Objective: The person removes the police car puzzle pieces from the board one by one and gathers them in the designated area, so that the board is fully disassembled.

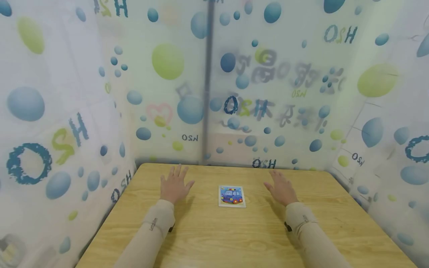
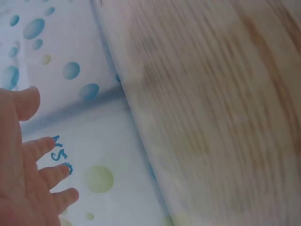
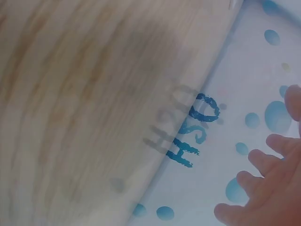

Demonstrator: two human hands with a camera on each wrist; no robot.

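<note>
On the wooden table lies a small square picture puzzle (image 1: 232, 196), white-edged, showing a blue cartoon car with a coloured light bar on its roof. To its left my left hand (image 1: 175, 186) is held with fingers straight and spread, touching nothing that I can see. My right hand (image 1: 282, 188) is on the other side of the picture, its fingers also extended and holding nothing. In the left wrist view the left hand (image 2: 23, 165) shows its thumb and fingers apart. The right wrist view shows the right hand (image 3: 270, 183) with fingers spread.
The light wooden table (image 1: 214, 238) reaches back to a pale curtain (image 1: 167, 104) printed with blue and green drops and lettering. Similar curtains hang on the left and right sides, close to the table's edges. A dark vertical pole (image 1: 208, 82) stands at the back curtain.
</note>
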